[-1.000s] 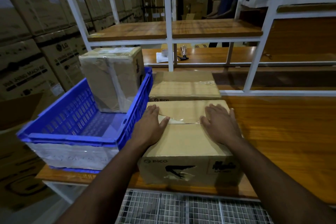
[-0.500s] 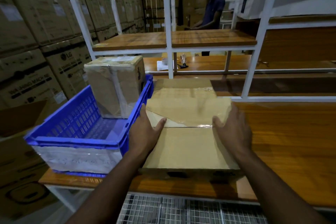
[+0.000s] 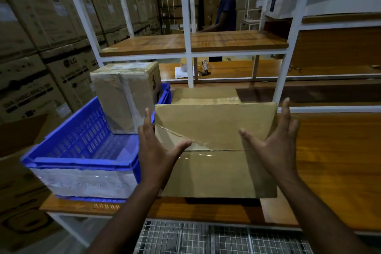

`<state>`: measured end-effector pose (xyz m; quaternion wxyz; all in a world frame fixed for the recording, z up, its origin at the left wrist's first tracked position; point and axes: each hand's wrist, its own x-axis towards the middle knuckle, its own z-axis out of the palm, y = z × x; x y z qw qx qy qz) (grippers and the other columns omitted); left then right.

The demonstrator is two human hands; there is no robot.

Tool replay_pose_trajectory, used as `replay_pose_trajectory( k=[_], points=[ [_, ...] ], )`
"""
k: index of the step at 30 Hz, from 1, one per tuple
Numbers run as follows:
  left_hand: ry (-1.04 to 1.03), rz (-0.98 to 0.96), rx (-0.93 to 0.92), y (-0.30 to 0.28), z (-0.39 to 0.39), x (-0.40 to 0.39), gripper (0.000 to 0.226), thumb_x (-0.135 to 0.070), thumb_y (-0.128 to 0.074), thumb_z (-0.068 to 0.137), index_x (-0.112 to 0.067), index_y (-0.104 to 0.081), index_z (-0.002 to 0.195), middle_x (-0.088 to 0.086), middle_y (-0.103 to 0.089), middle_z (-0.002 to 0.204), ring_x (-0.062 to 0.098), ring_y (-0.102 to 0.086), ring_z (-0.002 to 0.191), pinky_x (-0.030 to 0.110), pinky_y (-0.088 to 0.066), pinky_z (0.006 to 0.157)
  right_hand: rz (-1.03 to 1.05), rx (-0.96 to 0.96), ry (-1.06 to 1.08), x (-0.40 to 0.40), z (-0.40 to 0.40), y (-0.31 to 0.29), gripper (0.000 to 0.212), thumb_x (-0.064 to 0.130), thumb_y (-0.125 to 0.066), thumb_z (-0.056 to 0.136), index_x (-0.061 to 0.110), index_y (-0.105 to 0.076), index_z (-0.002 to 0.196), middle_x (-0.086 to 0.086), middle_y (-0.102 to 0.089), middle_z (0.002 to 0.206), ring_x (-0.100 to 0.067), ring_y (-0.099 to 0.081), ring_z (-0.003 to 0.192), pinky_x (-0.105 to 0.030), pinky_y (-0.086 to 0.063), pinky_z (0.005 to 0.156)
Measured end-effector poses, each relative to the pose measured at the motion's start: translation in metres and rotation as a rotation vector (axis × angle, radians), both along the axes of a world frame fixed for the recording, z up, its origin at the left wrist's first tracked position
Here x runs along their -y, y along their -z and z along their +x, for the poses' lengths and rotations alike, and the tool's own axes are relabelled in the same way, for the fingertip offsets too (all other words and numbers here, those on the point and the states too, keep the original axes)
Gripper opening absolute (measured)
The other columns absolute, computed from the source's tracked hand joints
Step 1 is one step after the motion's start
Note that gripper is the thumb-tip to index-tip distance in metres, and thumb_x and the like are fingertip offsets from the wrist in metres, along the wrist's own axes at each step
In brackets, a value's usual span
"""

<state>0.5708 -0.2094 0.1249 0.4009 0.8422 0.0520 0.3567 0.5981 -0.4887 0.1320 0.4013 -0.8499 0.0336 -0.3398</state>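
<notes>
Below the near edge of the bench point(image 3: 329, 161), a wire-mesh shelf point(image 3: 206, 237) fills the bottom of the view. Just above it, two bare forearms reach forward to a cardboard box point(image 3: 216, 130), which is tipped up so its taped broad face looks at the camera. The left grip point(image 3: 153, 150) lies flat against the box's left side, fingers straight and pointing up, thumb stretched toward the taped seam. The right grip point(image 3: 274, 146) mirrors it on the right side, with fingers straight along the edge and thumb laid on the face. Neither curls round the box; they press it between flat palms. The box's lower edge is down near the bench top with a dark shadow under it, and whether it touches the wood cannot be told.

Just left of the box a blue crate point(image 3: 82, 150) stands on the same bench, its front wall covered in white wrap. At the crate's far end sits a tall parcel point(image 3: 125, 97) wrapped in clear film. Directly behind the held box lies a second carton point(image 3: 206, 95).

Beyond it rises a white frame point(image 3: 190, 68) carrying a wooden shelf point(image 3: 185, 42). Through the frame, a far bench point(image 3: 237, 68) holds a sheet of paper point(image 3: 179, 72) and a small tool point(image 3: 204, 72). Farther back stands a person in a dark shirt point(image 3: 225, 12), and stacked cartons point(image 3: 41, 27) wall the left side.
</notes>
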Motion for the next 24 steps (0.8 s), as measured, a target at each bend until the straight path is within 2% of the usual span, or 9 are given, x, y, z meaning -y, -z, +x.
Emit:
replay_pose_trajectory(
  k=[2,5,7,11,13,15,18,21,24],
  points=[
    [0.003,0.009,-0.015,0.001,0.001,-0.001,0.134,-0.069,-0.085,0.055,-0.048,0.000,0.157,-0.013,-0.030,0.147,-0.001,-0.030,0.127,0.036,-0.040,0.093,0.000,-0.014,-0.031,-0.001,0.001,0.003,0.131,0.054,-0.086,0.062,0.049,0.008,0.153,-0.008,-0.028,0.140,-0.033,-0.042,0.120,-0.036,-0.042,0.078],
    [0.007,0.042,-0.087,0.018,-0.002,-0.003,0.136,-0.060,-0.090,0.055,-0.039,-0.004,0.159,-0.004,-0.031,0.145,0.019,-0.038,0.132,0.039,-0.045,0.096,-0.001,-0.086,-0.072,-0.002,0.000,0.016,0.128,0.049,-0.089,0.060,0.052,0.001,0.152,-0.005,-0.025,0.138,-0.033,-0.040,0.124,-0.041,-0.045,0.085],
    [0.011,0.050,-0.096,0.028,-0.006,-0.006,0.136,-0.057,-0.092,0.054,-0.034,-0.008,0.159,0.000,-0.034,0.142,0.022,-0.041,0.130,0.040,-0.048,0.094,0.038,-0.073,-0.087,-0.002,-0.005,0.026,0.120,0.051,-0.088,0.060,0.051,-0.008,0.150,-0.001,-0.026,0.138,-0.031,-0.039,0.126,-0.043,-0.047,0.085],
    [0.015,0.079,-0.113,0.027,-0.009,-0.009,0.138,-0.069,-0.085,0.051,-0.034,-0.007,0.159,0.002,-0.035,0.146,0.021,-0.039,0.133,0.031,-0.041,0.089,0.053,-0.034,-0.072,-0.002,-0.009,0.024,0.094,0.072,-0.063,0.066,0.039,-0.023,0.145,0.000,-0.027,0.139,-0.030,-0.041,0.126,-0.040,-0.050,0.079],
    [0.016,0.115,-0.073,0.019,-0.010,-0.006,0.136,-0.078,-0.077,0.053,-0.028,-0.008,0.160,0.004,-0.030,0.153,0.020,-0.032,0.139,0.032,-0.039,0.094,0.001,-0.004,-0.036,-0.006,-0.007,0.016,0.082,0.074,-0.054,0.072,0.030,-0.035,0.139,-0.004,-0.030,0.140,-0.029,-0.039,0.127,-0.045,-0.054,0.084],
    [0.032,0.196,-0.006,0.009,-0.008,-0.001,0.130,-0.082,-0.071,0.060,-0.023,-0.014,0.160,0.005,-0.023,0.160,0.017,-0.021,0.147,0.036,-0.031,0.109,-0.167,0.054,-0.030,-0.013,-0.005,0.008,0.066,0.071,-0.050,0.085,0.023,-0.049,0.130,-0.008,-0.038,0.141,-0.027,-0.037,0.133,-0.056,-0.043,0.103],
    [0.078,0.400,0.029,-0.007,-0.001,0.011,0.116,-0.082,-0.064,0.069,-0.023,-0.021,0.159,0.002,-0.017,0.166,0.016,-0.005,0.155,0.050,-0.015,0.124,-0.426,0.141,-0.079,-0.029,-0.002,-0.003,0.048,0.059,-0.047,0.094,0.021,-0.066,0.117,-0.002,-0.059,0.135,-0.020,-0.040,0.139,-0.059,-0.009,0.120],
    [0.047,0.608,-0.032,-0.020,0.002,0.023,0.110,-0.086,-0.050,0.075,-0.017,-0.028,0.157,0.002,-0.028,0.164,0.017,0.001,0.156,0.063,-0.002,0.122,-0.536,0.164,-0.139,-0.049,-0.004,-0.009,0.041,0.053,-0.046,0.097,0.022,-0.070,0.111,0.002,-0.067,0.126,-0.016,-0.049,0.133,-0.059,-0.005,0.120],
    [0.054,0.779,-0.071,-0.024,0.002,0.032,0.100,-0.081,-0.049,0.080,-0.014,-0.037,0.153,0.003,-0.037,0.160,0.020,-0.002,0.156,0.063,0.001,0.122,-0.570,0.079,-0.201,-0.068,-0.007,-0.010,0.046,0.050,-0.040,0.099,0.020,-0.068,0.121,0.001,-0.066,0.129,-0.013,-0.054,0.128,-0.046,-0.014,0.122]
  ],
)
